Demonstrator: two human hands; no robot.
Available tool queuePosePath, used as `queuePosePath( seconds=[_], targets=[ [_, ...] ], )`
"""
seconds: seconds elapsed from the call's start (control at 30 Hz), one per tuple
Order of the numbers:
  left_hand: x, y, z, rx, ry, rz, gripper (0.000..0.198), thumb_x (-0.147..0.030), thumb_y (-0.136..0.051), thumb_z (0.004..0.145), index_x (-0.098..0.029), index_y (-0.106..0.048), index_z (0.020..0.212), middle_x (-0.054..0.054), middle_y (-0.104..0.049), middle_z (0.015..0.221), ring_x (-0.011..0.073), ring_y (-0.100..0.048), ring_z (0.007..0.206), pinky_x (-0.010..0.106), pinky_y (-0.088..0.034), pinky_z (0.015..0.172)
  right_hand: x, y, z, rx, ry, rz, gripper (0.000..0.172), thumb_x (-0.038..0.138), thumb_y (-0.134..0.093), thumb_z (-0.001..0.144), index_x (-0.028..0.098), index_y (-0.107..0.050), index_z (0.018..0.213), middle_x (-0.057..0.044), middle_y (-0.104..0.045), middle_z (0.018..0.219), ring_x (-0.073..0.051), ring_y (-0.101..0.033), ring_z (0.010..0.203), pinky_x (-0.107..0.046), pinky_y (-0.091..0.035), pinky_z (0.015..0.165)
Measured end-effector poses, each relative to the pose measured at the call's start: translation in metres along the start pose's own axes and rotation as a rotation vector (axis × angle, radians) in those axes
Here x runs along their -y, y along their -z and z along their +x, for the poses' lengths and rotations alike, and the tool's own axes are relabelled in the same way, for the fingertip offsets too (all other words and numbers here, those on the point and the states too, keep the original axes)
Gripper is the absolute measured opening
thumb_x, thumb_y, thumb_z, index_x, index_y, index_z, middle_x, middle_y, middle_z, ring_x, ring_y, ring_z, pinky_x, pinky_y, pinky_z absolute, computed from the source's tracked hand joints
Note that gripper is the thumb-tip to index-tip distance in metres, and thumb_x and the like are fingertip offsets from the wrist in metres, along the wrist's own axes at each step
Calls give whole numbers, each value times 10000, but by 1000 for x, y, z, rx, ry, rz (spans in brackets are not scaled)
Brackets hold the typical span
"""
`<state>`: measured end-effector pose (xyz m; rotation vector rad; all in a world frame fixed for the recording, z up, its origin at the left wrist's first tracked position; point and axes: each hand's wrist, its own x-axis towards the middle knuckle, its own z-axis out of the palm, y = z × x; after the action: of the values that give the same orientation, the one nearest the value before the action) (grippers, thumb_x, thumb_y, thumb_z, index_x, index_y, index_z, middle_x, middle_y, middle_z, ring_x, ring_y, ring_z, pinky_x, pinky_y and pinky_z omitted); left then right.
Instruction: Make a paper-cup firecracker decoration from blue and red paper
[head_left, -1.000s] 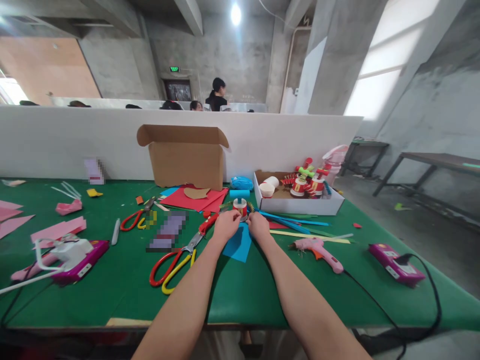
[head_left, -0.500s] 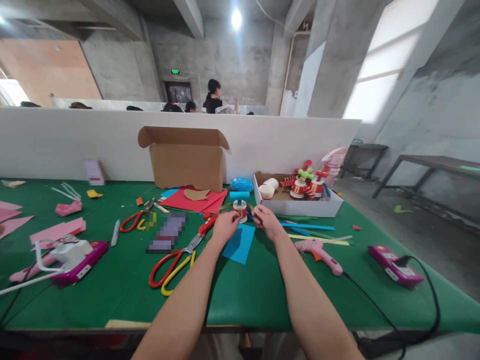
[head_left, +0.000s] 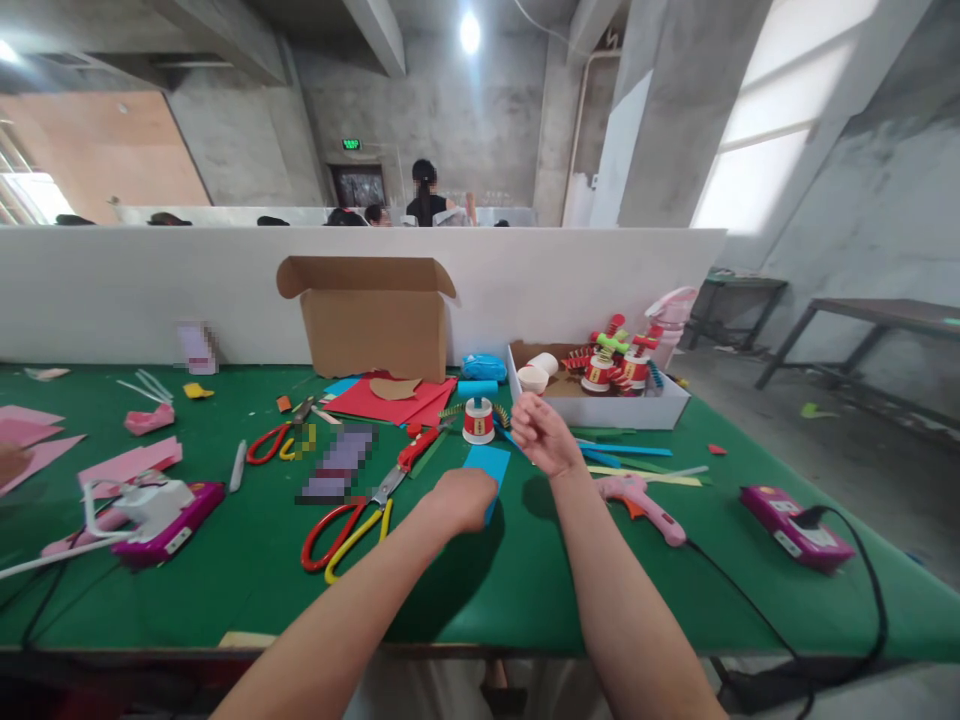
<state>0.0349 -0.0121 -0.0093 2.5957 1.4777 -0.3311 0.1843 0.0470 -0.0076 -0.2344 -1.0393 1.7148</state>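
My left hand (head_left: pixel 466 498) hovers over or rests on a blue paper sheet (head_left: pixel 486 460), covering its lower part; its fingers point down and are hidden. My right hand (head_left: pixel 546 435) is raised to the right of the sheet, with fingers curled together; whether anything small is in them cannot be made out. Just beyond both hands stands a red and white paper cup (head_left: pixel 478 422), with a blue paper roll (head_left: pixel 478 388) on top and coiled paper strips at its sides. Neither hand touches the cup. Large scissors (head_left: pixel 386 487) lie left of my left hand.
A pink glue gun (head_left: pixel 643 505) with a cord lies at right, near a purple power strip (head_left: pixel 795 532). Behind are a white box (head_left: pixel 622 412) of finished cup figures, red paper (head_left: pixel 375 408) and a cardboard box (head_left: pixel 375 325). Another person's hand (head_left: pixel 11 462) shows at far left.
Both hands have let go of the cup figure. My left hand has come down and nearer, over the blue sheet; my right hand has drawn back slightly to the right and turned.
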Motion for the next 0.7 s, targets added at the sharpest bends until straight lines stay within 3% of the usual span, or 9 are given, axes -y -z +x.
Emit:
queuePosePath(
  seconds=[0.13, 0.23, 0.27, 0.37, 0.47, 0.57, 0.7],
  targets=[
    [-1, -17, 5, -182, 93, -45, 314, -52, -459, 745, -160, -654, 966, 151, -666, 1019, 263, -632, 965, 319, -497, 763, -13, -2, 6, -15, -102, -97, 242, 286, -724, 737, 174, -512, 707, 40, -481, 623, -37, -338, 455, -154, -236, 394],
    [17, -14, 7, -255, 182, -96, 271, -94, -438, 760, -179, -646, 912, 119, -686, 938, 235, -645, 896, 291, -488, 722, -10, 5, 8, -118, -76, -92, 290, 295, -755, 688, 179, -490, 678, 49, -475, 603, -37, -355, 456, -153, -236, 390],
    [29, -8, 5, -285, 215, -120, 246, -132, -451, 761, -187, -639, 909, 100, -689, 914, 224, -644, 870, 277, -484, 698, -8, 7, 9, -157, -62, -91, 310, 298, -766, 668, 180, -480, 667, 52, -475, 598, -35, -358, 455, -150, -236, 388],
    [79, 21, -8, -533, 307, -501, 191, -194, -526, 678, -193, -627, 841, 8, -661, 755, 164, -618, 704, 224, -464, 599, -7, 15, 10, -241, -59, -110, 354, 320, -783, 627, 181, -459, 656, 62, -485, 589, -26, -366, 449, -142, -230, 382],
    [140, 50, -16, -736, 564, -792, 280, -273, -536, 670, -186, -612, 925, -41, -541, 567, 149, -554, 507, 220, -416, 461, -16, 16, 11, -263, -148, -208, 345, 351, -761, 638, 181, -462, 666, 66, -505, 579, -26, -393, 439, -143, -254, 383],
    [188, 62, -4, -927, 841, -694, 282, -246, -521, 661, -161, -615, 913, -23, -528, 532, 168, -543, 471, 246, -410, 459, -31, 11, 12, -233, -265, -449, 270, 351, -682, 723, 179, -480, 673, 59, -521, 545, -40, -424, 416, -159, -283, 377],
    [212, 54, 36, -865, 894, -458, 279, -207, -564, 643, -137, -632, 904, 99, -673, 752, 270, -650, 764, 311, -470, 635, -48, -1, 10, -101, -373, -649, 189, 249, -575, 813, 178, -470, 673, 56, -536, 538, -49, -458, 414, -161, -330, 390]
  ],
)
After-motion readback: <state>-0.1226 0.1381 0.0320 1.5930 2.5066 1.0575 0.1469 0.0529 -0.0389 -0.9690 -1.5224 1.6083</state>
